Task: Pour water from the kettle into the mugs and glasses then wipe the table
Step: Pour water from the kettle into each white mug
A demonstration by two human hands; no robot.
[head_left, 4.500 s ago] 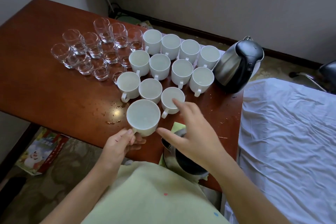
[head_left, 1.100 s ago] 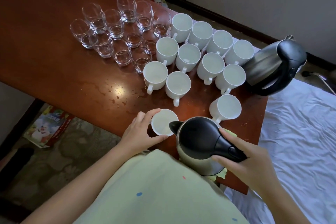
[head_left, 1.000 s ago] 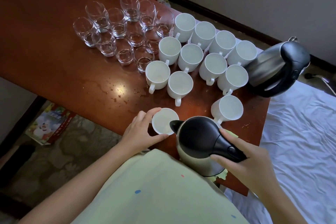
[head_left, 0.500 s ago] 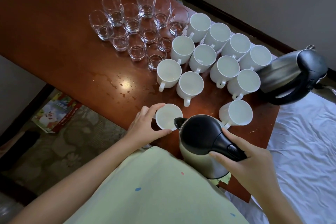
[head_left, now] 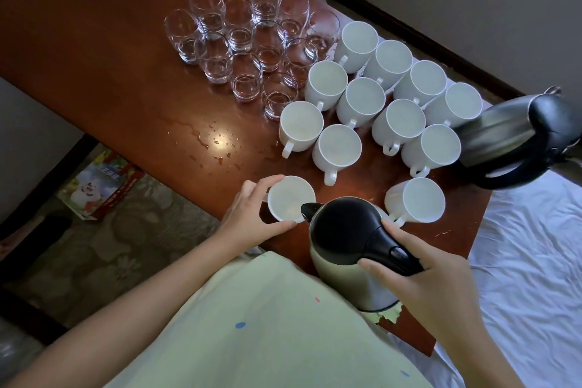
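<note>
My right hand (head_left: 437,287) grips the black handle of a steel kettle (head_left: 343,242), whose spout hangs over the rim of a white mug (head_left: 289,198). My left hand (head_left: 248,217) curls round that mug at the table's near edge. Another white mug (head_left: 415,200) stands alone just right of the kettle. Several more white mugs (head_left: 378,101) stand in rows behind, and several clear glasses (head_left: 248,38) with a little water cluster to their left. A yellow-green cloth (head_left: 389,313) peeks out under the kettle.
A second steel kettle (head_left: 516,138) stands at the table's right edge. Water drops (head_left: 217,142) lie on the brown table (head_left: 94,25) left of the mugs. A white bed sheet (head_left: 529,246) is on the right, and a colourful box (head_left: 97,186) lies on the floor.
Since 4.5 s ago my right hand has taken up the kettle and brought its spout to the mug held by my left hand. Over the last second the hands have stayed put.
</note>
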